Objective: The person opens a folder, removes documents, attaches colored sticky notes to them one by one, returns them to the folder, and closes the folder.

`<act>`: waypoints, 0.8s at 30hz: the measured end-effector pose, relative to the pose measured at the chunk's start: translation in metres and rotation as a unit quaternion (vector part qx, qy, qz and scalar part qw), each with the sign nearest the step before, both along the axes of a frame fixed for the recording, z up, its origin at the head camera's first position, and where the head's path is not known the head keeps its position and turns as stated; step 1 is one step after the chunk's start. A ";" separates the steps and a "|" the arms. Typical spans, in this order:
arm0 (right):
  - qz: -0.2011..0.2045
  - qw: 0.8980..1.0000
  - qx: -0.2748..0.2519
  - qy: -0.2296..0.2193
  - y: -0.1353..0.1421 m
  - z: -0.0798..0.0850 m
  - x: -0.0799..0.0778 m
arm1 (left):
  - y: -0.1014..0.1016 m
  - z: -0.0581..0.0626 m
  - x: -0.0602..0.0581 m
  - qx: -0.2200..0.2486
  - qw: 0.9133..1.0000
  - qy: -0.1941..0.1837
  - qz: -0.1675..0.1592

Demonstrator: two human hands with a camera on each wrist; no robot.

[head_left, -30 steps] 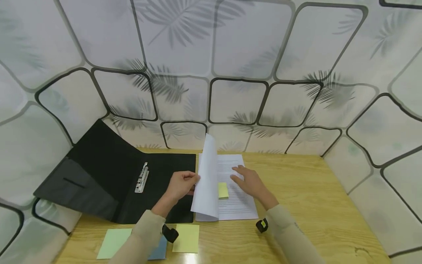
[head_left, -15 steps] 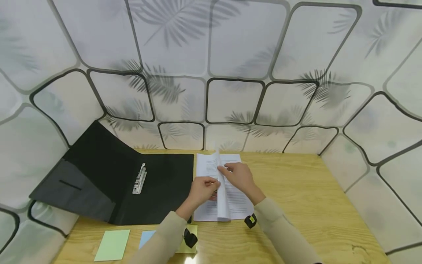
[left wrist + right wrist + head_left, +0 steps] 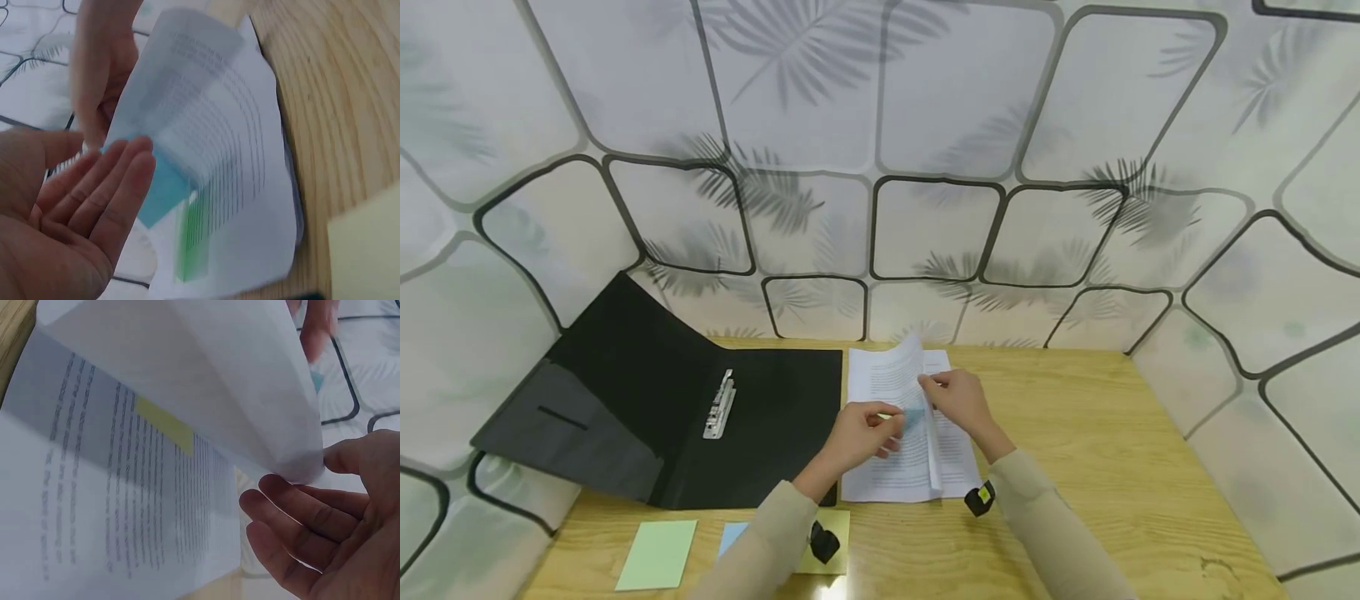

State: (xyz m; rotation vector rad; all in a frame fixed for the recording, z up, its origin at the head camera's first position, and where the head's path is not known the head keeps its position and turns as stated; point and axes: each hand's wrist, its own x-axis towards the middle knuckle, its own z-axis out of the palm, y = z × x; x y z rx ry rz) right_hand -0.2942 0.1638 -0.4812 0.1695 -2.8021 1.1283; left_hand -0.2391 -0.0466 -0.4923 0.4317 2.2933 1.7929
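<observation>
My right hand (image 3: 958, 402) pinches the edge of a printed page (image 3: 250, 381) between thumb and fingers. That page is lifted and curls up from the stack of printed sheets (image 3: 958, 467). My left hand (image 3: 859, 437) hovers over the same page, its fingers loosely extended and thumb apart. Its fingertips lie close by a blue sticky note (image 3: 164, 187) on the page; whether they touch it I cannot tell. A green sticky note (image 3: 192, 240) shows beside the blue one. Under the lifted page, a yellow sticky note (image 3: 164, 424) sits on the sheet below.
A black folder (image 3: 782, 425) with a metal clip (image 3: 720, 406) lies spread to the left of the sheets, its cover leaning up. Green (image 3: 657, 554), blue (image 3: 730, 536) and yellow (image 3: 835, 550) note pads lie along the table's front. A patterned curtain (image 3: 940, 225) stands behind.
The page has come over from right to left, covering the yellow note, and blue and green notes now show. My left hand moved right; my right hand came to grip a page edge.
</observation>
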 end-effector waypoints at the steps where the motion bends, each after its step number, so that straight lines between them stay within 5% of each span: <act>1: -0.004 1.000 -0.011 -0.006 0.004 -0.002 -0.001 | -0.004 0.000 0.000 -0.004 1.000 0.004 -0.005; 5: -0.022 0.999 -0.028 -0.031 0.017 -0.005 -0.001 | -0.021 -0.003 -0.003 -0.023 1.000 0.004 0.014; 14: 0.003 0.996 0.057 -0.070 0.036 -0.017 0.003 | -0.045 -0.019 -0.006 -0.094 0.978 -0.012 0.184; 24: 0.037 0.991 0.091 -0.093 0.045 -0.035 0.006 | -0.050 -0.028 -0.007 -0.128 0.969 -0.026 0.210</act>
